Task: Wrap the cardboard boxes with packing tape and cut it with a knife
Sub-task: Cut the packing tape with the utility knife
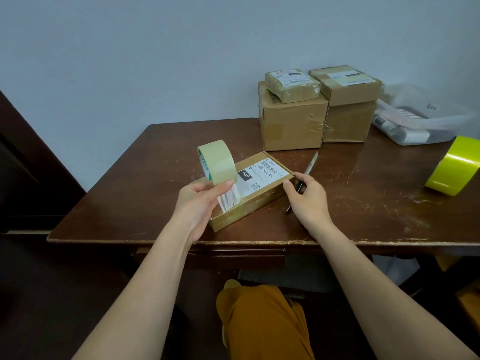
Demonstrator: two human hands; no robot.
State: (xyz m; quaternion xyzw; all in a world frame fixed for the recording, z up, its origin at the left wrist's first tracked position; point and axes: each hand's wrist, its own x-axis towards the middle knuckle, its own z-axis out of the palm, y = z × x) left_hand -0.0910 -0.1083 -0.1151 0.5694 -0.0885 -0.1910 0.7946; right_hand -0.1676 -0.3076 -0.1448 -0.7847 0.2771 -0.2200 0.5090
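Note:
A flat cardboard box point(262, 197) with a white shipping label lies on the brown table point(363, 203) near its front edge. My left hand point(200, 203) grips a pale roll of packing tape point(217, 161) above the box's left end. A stretch of clear tape point(228, 198) runs from the roll down to the box top. My right hand point(306, 197) holds a utility knife point(310, 167) just right of the box, blade pointing away from me; the forefinger touches the box's right edge.
Several taped cardboard boxes point(293, 123) are stacked at the back of the table. A clear plastic bin point(420, 120) sits at the far right, and a yellow tape roll point(452, 166) lies near the right edge. A dark cabinet point(26, 165) stands at left.

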